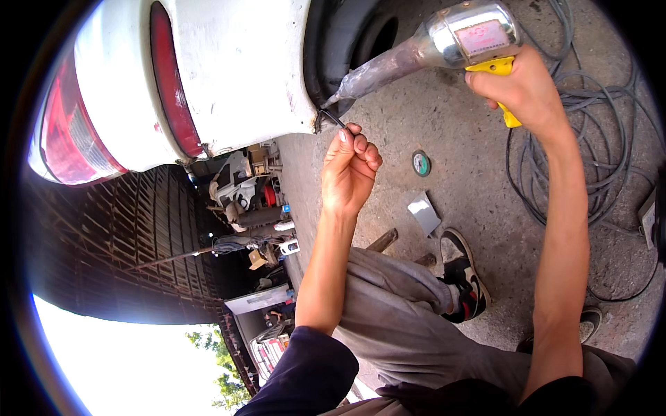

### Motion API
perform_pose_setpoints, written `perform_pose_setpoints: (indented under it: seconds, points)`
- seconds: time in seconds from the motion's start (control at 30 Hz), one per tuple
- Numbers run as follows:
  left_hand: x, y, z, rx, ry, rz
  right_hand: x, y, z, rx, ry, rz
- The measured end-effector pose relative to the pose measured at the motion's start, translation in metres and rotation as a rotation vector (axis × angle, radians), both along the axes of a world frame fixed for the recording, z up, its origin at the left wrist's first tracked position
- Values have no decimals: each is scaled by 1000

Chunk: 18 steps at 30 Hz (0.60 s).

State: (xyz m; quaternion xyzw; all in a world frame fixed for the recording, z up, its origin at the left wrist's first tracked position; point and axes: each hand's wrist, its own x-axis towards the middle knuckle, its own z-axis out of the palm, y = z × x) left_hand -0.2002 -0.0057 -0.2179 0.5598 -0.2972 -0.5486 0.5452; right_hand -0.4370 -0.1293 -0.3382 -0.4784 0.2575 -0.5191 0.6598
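Observation:
My right hand (533, 97) is closed round the yellow handle of a hot air gun (388, 68) with a shiny metal body and a long, stained barrel. The narrow nozzle points down to the left, at the lower corner of a white car bumper (243, 76) beside the dark wheel arch. In a pinch between thumb and fingers, my left hand (349, 173) grips a thin black rod (334, 119). The rod's far end meets the bumper's edge just below the nozzle tip. Whether nozzle and rod touch, I cannot tell.
Loops of grey cable (596, 145) lie on the concrete floor at the right. A round green-and-black tin (421, 163) and a grey flat piece (423, 213) rest near my sneaker (463, 274). Red tail light parts (173, 83) show on the car; clutter (243, 187) stands beyond.

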Motion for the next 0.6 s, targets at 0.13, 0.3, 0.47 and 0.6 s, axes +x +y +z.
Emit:
perform_pose_setpoints:
  seconds: [0.13, 0.3, 0.47, 0.6]
  points:
    - [-2, 0, -4, 1, -64, 27, -2, -1, 4, -19, 5, 1]
    - [-3, 3, -4, -3, -106, 58, -3, -8, 8, -9, 84, 42]
    - [-6, 4, -3, -15, -108, 68, -4, -12, 11, -29, 60, 37]
    - [-9, 5, -1, 6, -190, 44, -3, -16, 11, -72, 60, 23]
